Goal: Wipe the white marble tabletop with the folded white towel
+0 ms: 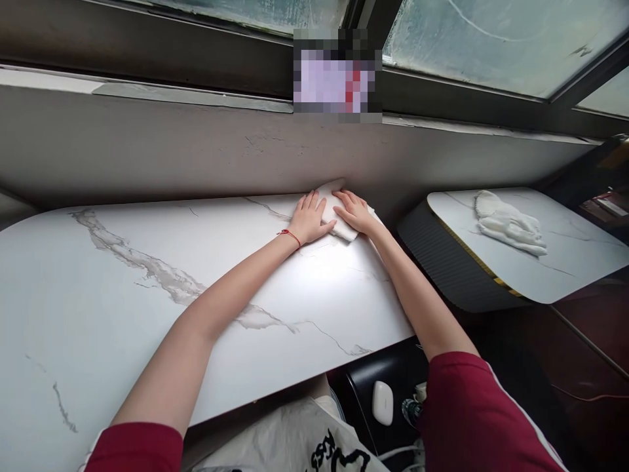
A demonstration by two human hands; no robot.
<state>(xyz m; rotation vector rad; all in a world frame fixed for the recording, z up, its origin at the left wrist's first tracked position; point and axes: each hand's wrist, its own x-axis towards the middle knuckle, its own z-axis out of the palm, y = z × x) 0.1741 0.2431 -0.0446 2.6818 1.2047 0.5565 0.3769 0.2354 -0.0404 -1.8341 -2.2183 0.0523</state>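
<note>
A folded white cloth (330, 203) lies at the far right corner of a white marble-patterned tabletop (275, 262), against the wall. My right hand (354, 213) rests flat on the cloth's right part, fingers stretched out and thumb apart. Beside it, my left hand (310, 219) presses down at the cloth's left edge with its fingers spread; a red string bracelet (289, 236) circles that wrist. Both palms face down and are hidden, as is the part of the cloth beneath them.
To the right stands a second marble-patterned table (565, 229) with a crumpled white cloth (508, 223) on it. A wall (196, 151) and window frame (442, 92) run along the back. Below the near edge are a white case (382, 403) and a printed light bag (289, 436).
</note>
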